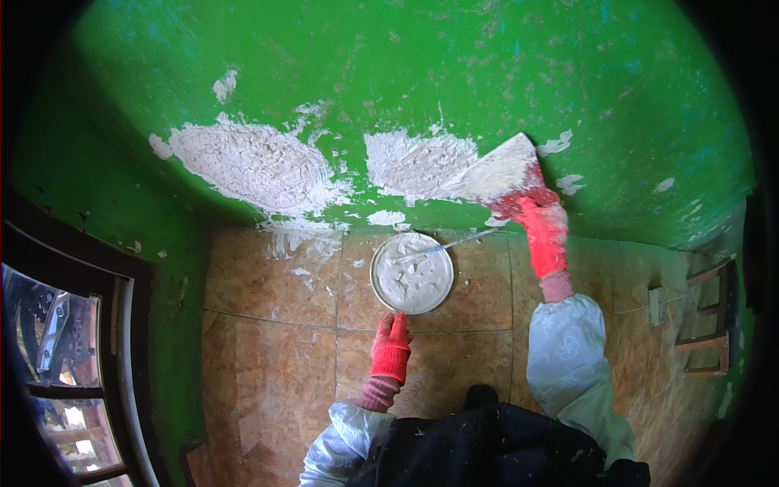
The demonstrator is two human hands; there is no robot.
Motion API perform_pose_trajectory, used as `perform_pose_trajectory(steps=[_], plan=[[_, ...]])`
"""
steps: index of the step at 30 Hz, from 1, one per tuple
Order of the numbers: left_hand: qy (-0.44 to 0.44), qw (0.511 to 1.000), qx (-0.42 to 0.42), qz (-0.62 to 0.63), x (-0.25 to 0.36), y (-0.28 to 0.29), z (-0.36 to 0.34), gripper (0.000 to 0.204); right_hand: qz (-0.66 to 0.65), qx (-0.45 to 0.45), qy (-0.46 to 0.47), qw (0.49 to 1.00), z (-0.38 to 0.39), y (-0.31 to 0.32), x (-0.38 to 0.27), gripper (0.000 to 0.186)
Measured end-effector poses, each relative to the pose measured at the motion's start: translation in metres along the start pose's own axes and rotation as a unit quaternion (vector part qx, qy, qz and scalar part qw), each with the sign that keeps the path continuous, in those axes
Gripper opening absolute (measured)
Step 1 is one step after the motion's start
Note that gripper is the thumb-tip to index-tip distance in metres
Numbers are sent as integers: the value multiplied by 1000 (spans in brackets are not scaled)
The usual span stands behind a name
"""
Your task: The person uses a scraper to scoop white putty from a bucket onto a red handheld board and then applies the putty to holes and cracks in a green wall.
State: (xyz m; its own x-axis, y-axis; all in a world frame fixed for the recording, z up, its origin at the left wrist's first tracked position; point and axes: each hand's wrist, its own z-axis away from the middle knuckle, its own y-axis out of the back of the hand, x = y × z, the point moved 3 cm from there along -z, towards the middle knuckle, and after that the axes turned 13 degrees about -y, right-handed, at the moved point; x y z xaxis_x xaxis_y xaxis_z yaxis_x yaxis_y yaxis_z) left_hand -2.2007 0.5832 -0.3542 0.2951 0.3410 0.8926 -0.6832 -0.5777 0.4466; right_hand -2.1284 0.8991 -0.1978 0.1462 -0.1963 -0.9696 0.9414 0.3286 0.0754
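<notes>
My right hand (540,227), in a red glove, grips a wide putty knife (507,174) with white putty on its blade, pressed to the green wall (406,65) at the right end of a rough white patch (410,162). A larger patch (243,162) lies to the left. My gloved left hand (391,345) holds the near rim of a round bucket (418,288) of white putty, its fingertips partly hidden. A thin stick (462,242) rests in the bucket, slanting up to the right.
A dark-framed window (109,325) is at the left. A wooden frame (706,341) stands at the right wall, with a small pale block (656,304) near it. The tiled floor (268,365) has white smears below the patches.
</notes>
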Motion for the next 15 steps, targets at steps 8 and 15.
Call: perform_pose_trajectory(steps=[8, 15], plan=[[62, 994, -10, 89, -1, -6, -3, 47, 202, -28, 110, 973, 23, -16, -45, 30], [15, 999, 21, 45, 7, -3, -1, 48, 252, 55, 132, 957, 12, -9, -52, 27]])
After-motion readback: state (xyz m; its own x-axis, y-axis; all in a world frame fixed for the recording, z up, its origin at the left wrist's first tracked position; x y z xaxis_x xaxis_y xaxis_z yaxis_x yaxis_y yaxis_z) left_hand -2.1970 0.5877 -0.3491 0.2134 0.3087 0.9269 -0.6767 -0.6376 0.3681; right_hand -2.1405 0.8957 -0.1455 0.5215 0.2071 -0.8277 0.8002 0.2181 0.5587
